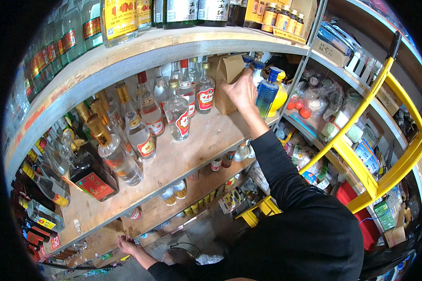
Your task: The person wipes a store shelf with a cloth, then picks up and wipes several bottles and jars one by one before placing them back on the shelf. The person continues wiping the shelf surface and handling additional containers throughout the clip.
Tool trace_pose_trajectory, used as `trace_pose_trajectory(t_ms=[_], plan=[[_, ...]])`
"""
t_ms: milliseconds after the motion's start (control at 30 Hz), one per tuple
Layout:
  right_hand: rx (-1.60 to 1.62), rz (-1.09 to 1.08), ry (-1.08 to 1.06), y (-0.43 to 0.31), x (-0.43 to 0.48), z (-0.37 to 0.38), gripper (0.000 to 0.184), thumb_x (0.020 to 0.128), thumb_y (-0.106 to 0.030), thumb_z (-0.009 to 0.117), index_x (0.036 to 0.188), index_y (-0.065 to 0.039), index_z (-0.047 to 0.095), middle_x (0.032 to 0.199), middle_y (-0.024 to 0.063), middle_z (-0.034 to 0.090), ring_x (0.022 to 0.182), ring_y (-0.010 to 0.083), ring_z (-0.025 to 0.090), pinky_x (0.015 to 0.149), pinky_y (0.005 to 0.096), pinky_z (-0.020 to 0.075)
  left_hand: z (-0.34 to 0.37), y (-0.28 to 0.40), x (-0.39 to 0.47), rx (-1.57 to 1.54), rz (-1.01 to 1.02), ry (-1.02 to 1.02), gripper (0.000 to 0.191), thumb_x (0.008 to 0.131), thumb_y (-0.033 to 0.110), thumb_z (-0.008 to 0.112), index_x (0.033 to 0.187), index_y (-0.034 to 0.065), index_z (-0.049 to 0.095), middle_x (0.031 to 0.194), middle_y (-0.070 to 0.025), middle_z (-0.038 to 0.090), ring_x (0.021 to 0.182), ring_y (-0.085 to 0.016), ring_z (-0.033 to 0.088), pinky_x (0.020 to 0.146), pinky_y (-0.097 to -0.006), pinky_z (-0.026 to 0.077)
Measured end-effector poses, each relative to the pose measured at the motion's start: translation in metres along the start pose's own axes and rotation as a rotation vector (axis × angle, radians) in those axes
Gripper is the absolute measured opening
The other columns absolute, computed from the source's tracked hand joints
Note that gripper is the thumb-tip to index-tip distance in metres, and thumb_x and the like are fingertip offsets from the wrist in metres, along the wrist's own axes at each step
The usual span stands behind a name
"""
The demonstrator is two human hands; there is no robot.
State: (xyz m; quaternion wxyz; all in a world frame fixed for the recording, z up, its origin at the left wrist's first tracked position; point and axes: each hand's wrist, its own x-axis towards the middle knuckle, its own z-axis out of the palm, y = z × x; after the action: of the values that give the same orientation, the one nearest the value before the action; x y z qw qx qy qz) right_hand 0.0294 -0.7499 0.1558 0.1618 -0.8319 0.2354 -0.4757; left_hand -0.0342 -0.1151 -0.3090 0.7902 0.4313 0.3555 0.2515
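My right hand (242,89) reaches onto the middle shelf, over a brown cardboard box (228,84). The thumb lies against the box's side; the fingertips are hidden, so a grip cannot be made out. Close beside this hand stand a blue glass bottle (267,93), a yellow bottle (278,98) and a white bottle with a blue cap (257,73). Clear liquor bottles with red-and-white labels, one with a gold cap (177,116), stand left of the box. Low at the left, my left hand (128,245) is loosely curled by a lower shelf's edge, with nothing visible in it.
The upper shelf board (154,42) carries bottles and small brown jars (283,17) above my right arm. A yellow metal frame (355,137) rises at my right, before shelves of bagged goods. A dark square bottle (95,175) stands at the left. Lower shelves hold cups (174,193).
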Motion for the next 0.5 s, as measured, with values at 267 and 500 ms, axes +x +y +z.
trace_pose_trajectory(t_ms=[267,500], plan=[[0.281,-0.139,0.040,0.022,-0.014,-0.042,0.075,0.073,-0.028,0.095,0.127,0.005,0.054,0.105,0.0213,0.078,0.093,0.0250,0.078,0.083,0.0353,0.0630,-0.004,-0.005,0.000,-0.028,0.000,0.027,0.018,0.106,0.025,0.066,0.103,0.0078,0.063,0.092,-0.0081,0.071,0.063,-0.016,0.058,0.051,-0.0276,0.045],[0.899,-0.277,-0.765,0.022,-0.039,-0.132,0.093,0.072,-0.030,0.095,0.145,0.005,0.051,0.133,0.0119,0.066,0.123,0.0187,0.065,0.108,0.0355,0.0511,-0.014,0.005,-0.004,-0.043,0.026,0.055,0.018,0.105,0.022,0.068,0.118,0.0103,0.062,0.093,-0.0061,0.070,0.069,-0.014,0.060,0.055,-0.0272,0.046]])
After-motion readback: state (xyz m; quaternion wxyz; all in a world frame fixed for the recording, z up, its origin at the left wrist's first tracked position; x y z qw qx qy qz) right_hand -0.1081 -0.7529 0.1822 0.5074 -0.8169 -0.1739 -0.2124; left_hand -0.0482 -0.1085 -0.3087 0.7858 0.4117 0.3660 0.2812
